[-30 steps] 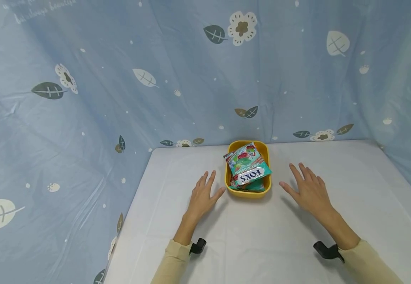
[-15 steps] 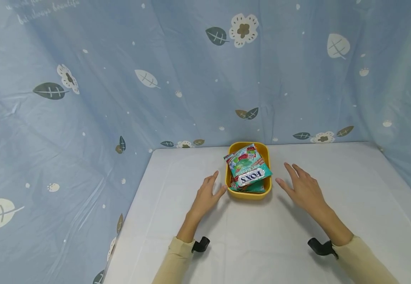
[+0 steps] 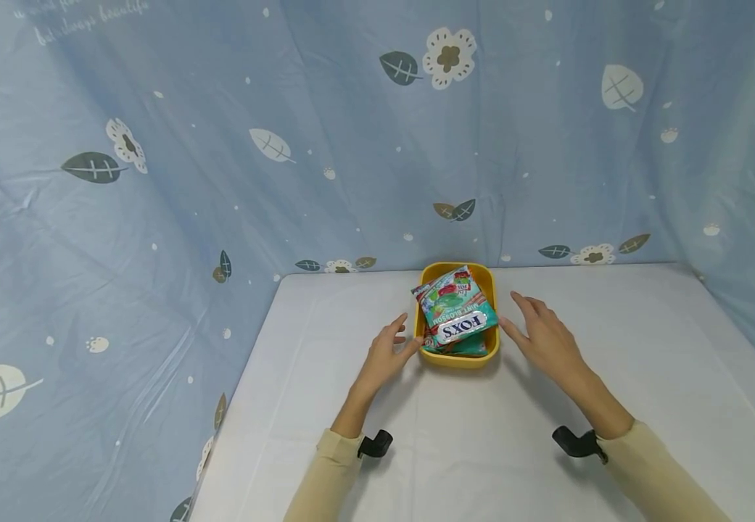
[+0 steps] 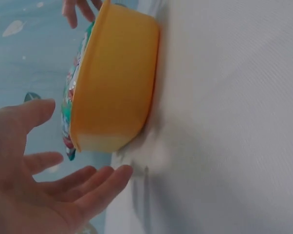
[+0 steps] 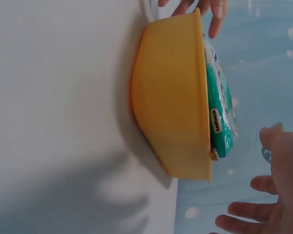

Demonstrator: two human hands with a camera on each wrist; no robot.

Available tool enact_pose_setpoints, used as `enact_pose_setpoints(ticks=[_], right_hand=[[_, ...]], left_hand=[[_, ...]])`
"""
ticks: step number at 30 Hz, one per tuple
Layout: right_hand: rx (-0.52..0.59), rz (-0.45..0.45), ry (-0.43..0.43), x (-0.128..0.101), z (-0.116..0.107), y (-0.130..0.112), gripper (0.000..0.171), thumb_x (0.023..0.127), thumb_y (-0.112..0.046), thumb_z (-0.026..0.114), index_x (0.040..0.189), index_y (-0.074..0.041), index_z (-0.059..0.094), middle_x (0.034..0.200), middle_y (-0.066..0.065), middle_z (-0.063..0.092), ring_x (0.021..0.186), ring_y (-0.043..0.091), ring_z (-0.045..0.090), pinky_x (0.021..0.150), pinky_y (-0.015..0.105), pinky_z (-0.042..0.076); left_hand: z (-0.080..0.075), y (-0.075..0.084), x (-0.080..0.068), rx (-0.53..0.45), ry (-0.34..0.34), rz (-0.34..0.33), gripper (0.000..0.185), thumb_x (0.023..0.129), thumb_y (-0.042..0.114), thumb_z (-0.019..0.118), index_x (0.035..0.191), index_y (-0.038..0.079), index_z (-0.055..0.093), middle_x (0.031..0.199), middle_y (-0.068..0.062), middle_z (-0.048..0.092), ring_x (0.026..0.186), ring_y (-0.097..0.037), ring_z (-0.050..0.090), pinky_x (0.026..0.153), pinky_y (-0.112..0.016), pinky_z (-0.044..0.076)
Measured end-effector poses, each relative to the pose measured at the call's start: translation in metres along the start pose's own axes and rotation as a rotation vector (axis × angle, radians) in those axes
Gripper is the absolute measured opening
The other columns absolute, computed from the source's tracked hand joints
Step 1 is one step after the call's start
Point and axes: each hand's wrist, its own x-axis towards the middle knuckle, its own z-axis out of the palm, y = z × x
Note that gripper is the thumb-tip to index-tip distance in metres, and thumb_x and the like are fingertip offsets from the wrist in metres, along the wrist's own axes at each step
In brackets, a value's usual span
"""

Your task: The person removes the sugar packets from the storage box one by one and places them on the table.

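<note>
A yellow plastic basket (image 3: 460, 360) stands on the white table near its back edge. In it lie green candy bags, the top one a FOX'S Mint Blossom candy bag (image 3: 452, 304) that pokes over the rim. My left hand (image 3: 384, 360) is at the basket's left side, fingers spread and thumb near the rim. At the right side my right hand (image 3: 550, 344) has its fingers loosely extended, thumb close to the rim. Both wrist views show the basket wall (image 4: 119, 73) with gaps before the palms, and neither hand grips anything.
The white-covered table (image 3: 455, 449) fills the foreground. Behind it and at the left hangs a blue curtain (image 3: 351, 130) printed with leaves and flowers, meeting the table's back edge just behind the basket. Black wrist mounts (image 3: 377, 444) stick out from both sleeves.
Both hands have moved inward, the right one leftward and the left one slightly rightward, closing in on the basket's sides. The basket and the bags stay in place.
</note>
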Motion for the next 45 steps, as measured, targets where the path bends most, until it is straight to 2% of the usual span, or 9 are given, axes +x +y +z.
enact_pose_setpoints(ticks=[3,8,11,25,33,40,45], right_hand=[[0.016,-0.004,-0.013,0.003,-0.001,-0.004,0.071,0.099,-0.051,0.047,0.153,-0.008,0.03,0.145,0.031,0.04,0.126,0.051,0.045,0.096,0.069,0.046],[0.024,0.0,-0.039,0.009,-0.002,-0.009,0.072,0.099,-0.051,0.048,0.154,-0.008,0.028,0.146,0.032,0.039,0.129,0.052,0.042,0.097,0.07,0.044],[0.026,-0.001,-0.045,0.014,-0.002,-0.011,0.073,0.098,-0.05,0.05,0.154,-0.009,0.028,0.146,0.032,0.039,0.129,0.052,0.042,0.098,0.07,0.044],[0.05,-0.031,-0.063,0.03,0.0,-0.021,0.073,0.097,-0.044,0.055,0.153,-0.007,0.028,0.146,0.03,0.041,0.128,0.05,0.045,0.099,0.068,0.045],[0.066,-0.044,-0.072,0.038,0.003,-0.029,0.073,0.097,-0.044,0.057,0.153,-0.006,0.03,0.144,0.029,0.043,0.127,0.048,0.046,0.1,0.066,0.046],[0.094,-0.097,-0.061,0.048,0.008,-0.033,0.07,0.097,-0.042,0.058,0.153,-0.008,0.032,0.139,0.03,0.047,0.123,0.048,0.049,0.098,0.067,0.047],[0.129,-0.107,-0.078,0.054,0.01,-0.035,0.069,0.096,-0.039,0.059,0.152,-0.008,0.033,0.138,0.03,0.048,0.123,0.048,0.05,0.1,0.067,0.046]], left_hand=[[0.002,-0.001,0.003,-0.043,-0.006,-0.013,0.072,0.093,0.048,0.061,0.152,0.014,0.037,0.138,-0.019,0.055,0.116,-0.033,0.063,0.092,-0.047,0.057],[0.004,-0.001,0.007,-0.131,-0.029,-0.036,0.071,0.093,0.043,0.063,0.152,0.014,0.037,0.138,-0.021,0.054,0.117,-0.033,0.061,0.076,-0.033,0.063],[0.005,-0.001,0.008,-0.158,-0.038,-0.049,0.071,0.093,0.041,0.064,0.152,0.014,0.036,0.138,-0.02,0.054,0.119,-0.033,0.061,0.073,-0.028,0.063],[0.008,-0.002,0.015,-0.205,-0.068,-0.069,0.068,0.094,0.027,0.065,0.153,0.014,0.034,0.136,-0.022,0.054,0.121,-0.035,0.059,0.079,-0.031,0.063],[0.009,-0.002,0.018,-0.24,-0.075,-0.085,0.068,0.093,0.026,0.065,0.152,0.013,0.035,0.136,-0.02,0.053,0.12,-0.035,0.058,0.08,-0.034,0.063],[0.012,-0.004,0.023,-0.22,-0.077,-0.079,0.065,0.094,0.029,0.065,0.151,0.015,0.037,0.133,-0.018,0.057,0.118,-0.032,0.06,0.085,-0.036,0.061],[0.013,-0.002,0.024,-0.256,-0.083,-0.104,0.065,0.093,0.028,0.065,0.151,0.019,0.038,0.132,-0.017,0.056,0.117,-0.031,0.06,0.081,-0.033,0.063]])
